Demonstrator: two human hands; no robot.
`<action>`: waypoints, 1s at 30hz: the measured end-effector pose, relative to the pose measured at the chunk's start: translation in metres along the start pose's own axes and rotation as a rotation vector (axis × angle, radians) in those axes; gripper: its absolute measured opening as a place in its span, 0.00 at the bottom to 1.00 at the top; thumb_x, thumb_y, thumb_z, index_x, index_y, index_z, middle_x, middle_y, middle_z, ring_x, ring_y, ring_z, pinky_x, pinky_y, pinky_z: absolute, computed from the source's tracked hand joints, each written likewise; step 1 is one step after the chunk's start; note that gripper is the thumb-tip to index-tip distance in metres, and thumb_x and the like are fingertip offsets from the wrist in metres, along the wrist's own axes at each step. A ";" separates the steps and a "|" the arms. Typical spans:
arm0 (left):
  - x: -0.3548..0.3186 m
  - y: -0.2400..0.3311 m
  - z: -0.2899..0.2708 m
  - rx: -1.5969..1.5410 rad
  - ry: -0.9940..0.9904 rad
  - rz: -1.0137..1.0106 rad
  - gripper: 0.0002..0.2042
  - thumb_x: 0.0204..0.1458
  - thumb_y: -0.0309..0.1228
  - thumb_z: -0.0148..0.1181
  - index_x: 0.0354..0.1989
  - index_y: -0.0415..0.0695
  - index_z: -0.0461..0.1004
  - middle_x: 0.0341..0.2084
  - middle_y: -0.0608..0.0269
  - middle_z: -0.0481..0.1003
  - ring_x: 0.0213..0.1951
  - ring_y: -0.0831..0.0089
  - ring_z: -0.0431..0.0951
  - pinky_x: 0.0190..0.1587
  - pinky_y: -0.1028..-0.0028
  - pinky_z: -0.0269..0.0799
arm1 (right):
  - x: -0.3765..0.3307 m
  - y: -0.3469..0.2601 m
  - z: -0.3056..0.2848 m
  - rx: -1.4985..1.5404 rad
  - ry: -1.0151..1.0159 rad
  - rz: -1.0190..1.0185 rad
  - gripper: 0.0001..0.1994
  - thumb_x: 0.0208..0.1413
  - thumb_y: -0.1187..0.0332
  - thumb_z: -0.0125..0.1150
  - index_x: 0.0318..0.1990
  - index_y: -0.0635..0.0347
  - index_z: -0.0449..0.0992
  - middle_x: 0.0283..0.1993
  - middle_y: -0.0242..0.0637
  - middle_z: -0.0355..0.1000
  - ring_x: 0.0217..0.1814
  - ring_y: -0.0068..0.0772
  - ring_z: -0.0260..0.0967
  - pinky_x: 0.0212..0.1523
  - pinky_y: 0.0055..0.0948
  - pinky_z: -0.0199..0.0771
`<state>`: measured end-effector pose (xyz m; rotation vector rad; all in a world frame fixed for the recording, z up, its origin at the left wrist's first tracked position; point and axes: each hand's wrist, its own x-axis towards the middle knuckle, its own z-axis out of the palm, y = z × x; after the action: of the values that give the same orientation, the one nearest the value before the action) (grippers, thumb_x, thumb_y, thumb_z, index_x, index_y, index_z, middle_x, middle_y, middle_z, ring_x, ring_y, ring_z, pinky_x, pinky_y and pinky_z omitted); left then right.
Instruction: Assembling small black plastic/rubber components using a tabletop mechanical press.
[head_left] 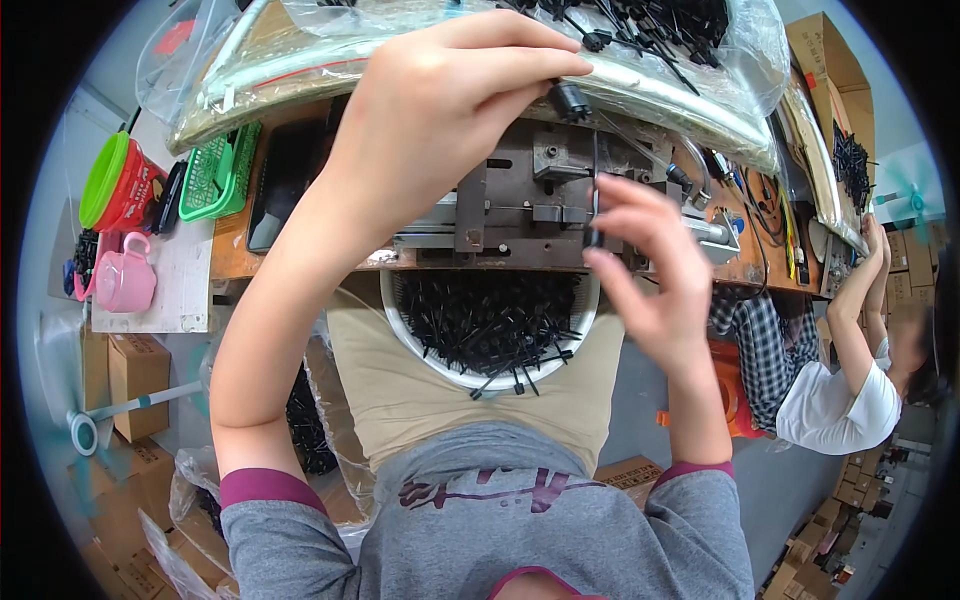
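My left hand [440, 85] reaches across the metal fixture [515, 215] with its fingers pressed together. At its fingertips is a small black plastic part with a ribbed cylindrical head [570, 101]. Over the fixture's right side, my right hand [655, 265] is curled, slightly blurred, thumb and forefinger around a thin black stemmed part [594, 236]. That part points away from me, its thicker end by the thumb. In my lap rests a white basket [390, 325] full of similar black stemmed parts [490, 320].
Behind the fixture, a plastic-lined tray [320, 95] holds more black parts. A green basket [215, 180], red tub [130, 185] and pink mug [127, 275] stand at left. Cables [765, 215] lie at right. Another person [840, 400] sits at far right, arms raised.
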<state>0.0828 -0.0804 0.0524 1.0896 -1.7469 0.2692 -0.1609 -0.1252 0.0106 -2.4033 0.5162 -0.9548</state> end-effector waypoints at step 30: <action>-0.104 0.083 0.068 0.276 -0.344 -0.240 0.13 0.44 0.27 0.69 0.39 0.38 0.80 0.54 0.51 0.78 0.25 0.69 0.79 0.31 0.73 0.75 | 0.155 0.072 -0.030 -0.480 -0.071 0.111 0.14 0.56 0.65 0.64 0.42 0.70 0.79 0.43 0.53 0.78 0.44 0.47 0.76 0.46 0.37 0.75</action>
<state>-0.0160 -0.0193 -0.0410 1.6094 -1.8917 0.1837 -0.0884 -0.2712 0.0697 -2.7768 0.9291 -0.7586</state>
